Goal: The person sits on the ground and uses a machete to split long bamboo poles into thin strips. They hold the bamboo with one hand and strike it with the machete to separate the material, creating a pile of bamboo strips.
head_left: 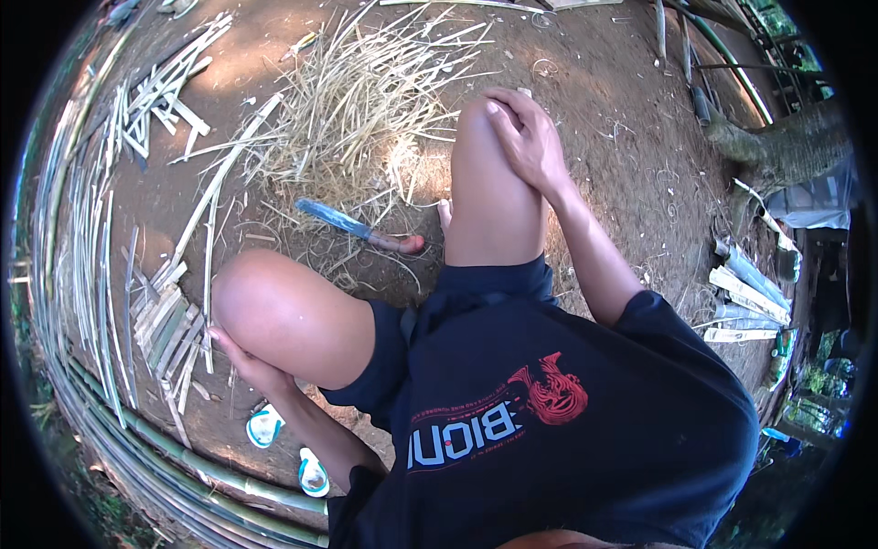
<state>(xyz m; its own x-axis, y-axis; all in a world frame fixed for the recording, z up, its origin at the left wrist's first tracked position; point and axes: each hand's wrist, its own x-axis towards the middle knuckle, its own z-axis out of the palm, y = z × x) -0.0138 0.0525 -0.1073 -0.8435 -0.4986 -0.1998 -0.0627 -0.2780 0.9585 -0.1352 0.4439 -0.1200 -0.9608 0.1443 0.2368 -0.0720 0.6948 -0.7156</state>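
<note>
On bare knees, both hands: right hand (529, 137) cupped, left hand (242, 361) grip unclear, nothing visibly held

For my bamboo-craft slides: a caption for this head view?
Seated person, right hand on knee, left hand beside thigh, knife lying before bamboo shavings.

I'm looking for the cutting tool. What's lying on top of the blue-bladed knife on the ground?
Thin dry straw strands cross the knife near its blade; its brown handle lies bare. Whatever is underneath is hidden.
</note>
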